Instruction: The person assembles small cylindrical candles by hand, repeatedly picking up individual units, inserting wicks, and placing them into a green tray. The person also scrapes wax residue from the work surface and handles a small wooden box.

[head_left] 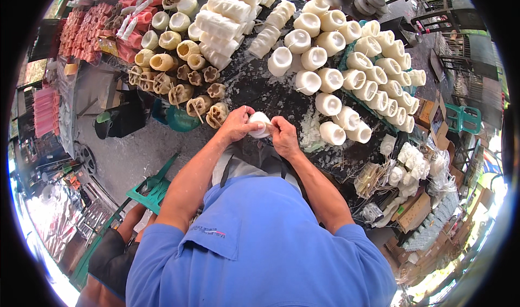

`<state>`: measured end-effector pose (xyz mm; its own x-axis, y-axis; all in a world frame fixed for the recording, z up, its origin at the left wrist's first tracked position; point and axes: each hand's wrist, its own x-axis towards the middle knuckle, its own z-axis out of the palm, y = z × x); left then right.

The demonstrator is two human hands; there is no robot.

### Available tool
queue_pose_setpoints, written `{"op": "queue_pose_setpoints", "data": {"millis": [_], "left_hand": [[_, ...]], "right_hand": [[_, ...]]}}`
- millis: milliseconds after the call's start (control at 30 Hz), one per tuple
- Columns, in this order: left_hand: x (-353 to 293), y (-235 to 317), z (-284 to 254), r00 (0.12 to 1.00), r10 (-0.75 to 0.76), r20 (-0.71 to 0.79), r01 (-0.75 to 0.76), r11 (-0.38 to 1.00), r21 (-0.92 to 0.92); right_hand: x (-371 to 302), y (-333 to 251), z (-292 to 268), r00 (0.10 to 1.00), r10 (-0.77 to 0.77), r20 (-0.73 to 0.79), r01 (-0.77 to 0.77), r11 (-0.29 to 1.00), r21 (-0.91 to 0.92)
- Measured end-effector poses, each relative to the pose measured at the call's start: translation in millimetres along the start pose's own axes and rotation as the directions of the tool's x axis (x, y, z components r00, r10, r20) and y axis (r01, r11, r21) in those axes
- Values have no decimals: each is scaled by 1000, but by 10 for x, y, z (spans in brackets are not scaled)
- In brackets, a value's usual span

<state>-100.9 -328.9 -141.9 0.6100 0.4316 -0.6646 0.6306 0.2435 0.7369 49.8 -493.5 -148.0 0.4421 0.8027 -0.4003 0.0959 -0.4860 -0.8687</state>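
Observation:
Between my hands, at the near edge of the dark worktable, is a round white wax candle (260, 124). My left hand (237, 125) closes on its left side, with the thumb lying across the wax. The fingers of my right hand (284, 137) are pinched against its right side; anything small between them is hidden. To the right stand several cream candles (328, 104) with hollowed tops, some showing wicks. Left of my hands are brownish flower-shaped wax pieces (218, 114) with thin sticks across some of them.
The worktable (254, 87) is strewn with wax scraps. White wax blocks (223, 23) are stacked at the back; red pieces (81, 36) lie far left. Wick bundles (368, 178) sit at right. A green chair (154, 188) and another person's leg (130, 220) are at lower left.

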Motion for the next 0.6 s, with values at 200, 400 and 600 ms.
{"op": "queue_pose_setpoints", "data": {"millis": [200,400,600], "left_hand": [[-99,95,30,969,245,-20,-222,907,358],[-213,-127,171,998,61,3,-56,940,-335],[-430,-99,79,983,166,-73,-169,985,-34]], "right_hand": [[-54,-285,-85,999,-10,33,7,996,88],[-172,-438,13,961,-268,67,262,804,-534],[-135,-525,-211,970,-239,52,243,915,-323]]}}
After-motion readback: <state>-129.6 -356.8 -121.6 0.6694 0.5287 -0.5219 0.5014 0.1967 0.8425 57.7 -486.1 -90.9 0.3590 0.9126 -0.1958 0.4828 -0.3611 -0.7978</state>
